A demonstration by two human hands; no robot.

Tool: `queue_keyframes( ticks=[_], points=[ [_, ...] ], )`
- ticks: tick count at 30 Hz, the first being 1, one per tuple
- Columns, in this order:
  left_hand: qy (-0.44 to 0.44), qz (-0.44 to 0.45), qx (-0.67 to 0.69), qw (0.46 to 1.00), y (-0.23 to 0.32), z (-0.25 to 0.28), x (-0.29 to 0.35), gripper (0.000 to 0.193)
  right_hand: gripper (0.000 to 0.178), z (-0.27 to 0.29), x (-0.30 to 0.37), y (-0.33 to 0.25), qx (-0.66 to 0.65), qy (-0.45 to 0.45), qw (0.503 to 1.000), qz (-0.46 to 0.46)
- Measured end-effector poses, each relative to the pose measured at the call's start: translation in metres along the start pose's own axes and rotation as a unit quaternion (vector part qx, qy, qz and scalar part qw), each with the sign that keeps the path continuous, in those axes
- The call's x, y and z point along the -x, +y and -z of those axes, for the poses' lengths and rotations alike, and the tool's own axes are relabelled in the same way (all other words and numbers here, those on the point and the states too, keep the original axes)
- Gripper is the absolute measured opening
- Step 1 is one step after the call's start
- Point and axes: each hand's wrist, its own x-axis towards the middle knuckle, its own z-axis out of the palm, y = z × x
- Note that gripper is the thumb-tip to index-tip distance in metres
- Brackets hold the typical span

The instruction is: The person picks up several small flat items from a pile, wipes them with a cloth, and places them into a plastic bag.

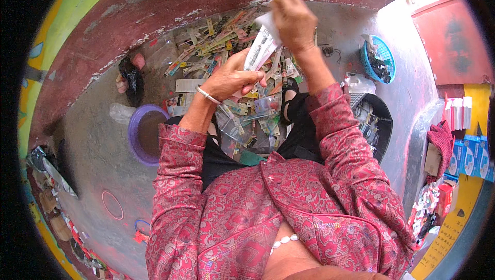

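A slim white package (261, 49) with a barcode is tilted up in front of me, over the floor. My left hand (230, 80) is closed around its lower end, with the thumb pressed along it. At the upper end, my right hand (294, 21) has its fingers curled onto the whitish wrapping, slightly blurred. Its fingertips are partly hidden. Beneath both hands spreads a loose pile of flat, colourful packages and clear plastic sleeves (219, 37), reaching between my feet.
To the left stands a purple basin (135, 146), with a black plastic bag (132, 81) beyond it. A blue mesh basket (386, 50) holding dark items and a black tub (386, 130) containing packages stand right. Blue boxes (472, 157) line the right edge.
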Motion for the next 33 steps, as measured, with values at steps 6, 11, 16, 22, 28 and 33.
queue_keyframes(
  ticks=[6,11,16,22,28,33],
  points=[
    [-0.032,-0.082,0.193,0.977,0.007,0.018,0.000,0.045,0.026,0.009,0.000,0.089,-0.627,-0.153,0.688,-0.331],
    [-0.087,-0.073,0.348,0.931,-0.008,0.021,-0.002,0.037,0.027,0.018,0.004,-0.001,-0.582,-0.431,0.608,-0.326],
    [-0.090,-0.046,0.360,0.928,-0.011,0.018,-0.002,0.033,0.032,0.012,0.009,-0.015,-0.581,-0.428,0.617,-0.313],
    [-0.052,-0.031,0.254,0.965,-0.001,0.015,0.001,0.032,0.030,0.010,0.009,-0.012,-0.586,-0.429,0.604,-0.328],
    [0.008,-0.001,0.216,0.976,0.007,0.012,0.003,0.033,0.027,0.015,0.008,-0.014,-0.546,-0.362,0.664,-0.361],
    [0.030,0.004,0.141,0.990,0.004,0.014,-0.004,0.034,0.025,0.009,0.009,-0.008,-0.435,-0.353,0.769,-0.307]
  ],
)
